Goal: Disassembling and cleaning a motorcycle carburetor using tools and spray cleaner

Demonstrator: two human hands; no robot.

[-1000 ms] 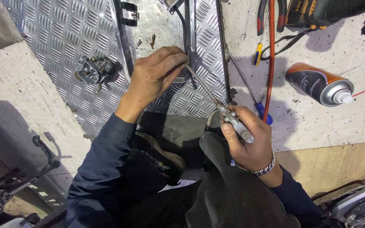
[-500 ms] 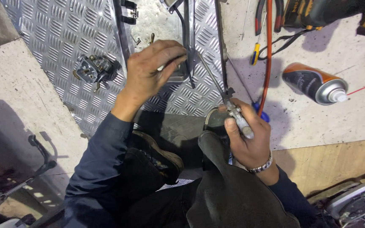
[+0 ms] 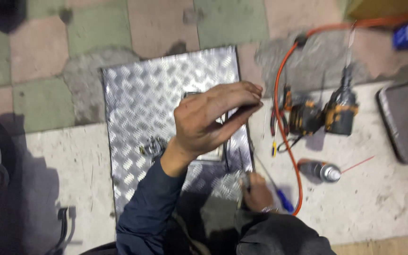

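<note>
Raised above a sheet of ribbed metal plate (image 3: 133,94), the left hand (image 3: 208,120) is seen from the back, its wrist bent and its fingers (image 3: 246,89) held straight and close together, pointing to the right; whether anything lies under the palm cannot be told. The forearm, in a dark blue sleeve (image 3: 147,208), rises from the lower edge of the view. The right hand (image 3: 257,189) sits lower, at the plate's near right corner, closed around a slim metal tool (image 3: 244,178) whose shaft stands up from the fist; motion blur hides the tool's tip. A small metal part (image 3: 153,146) lies on the plate just left of the left wrist. On the pale floor to the right lie an orange cable (image 3: 279,118), a cordless drill (image 3: 338,106), a spray can (image 3: 321,170) and a blue-handled screwdriver (image 3: 284,202), the last just beside the right hand.
</note>
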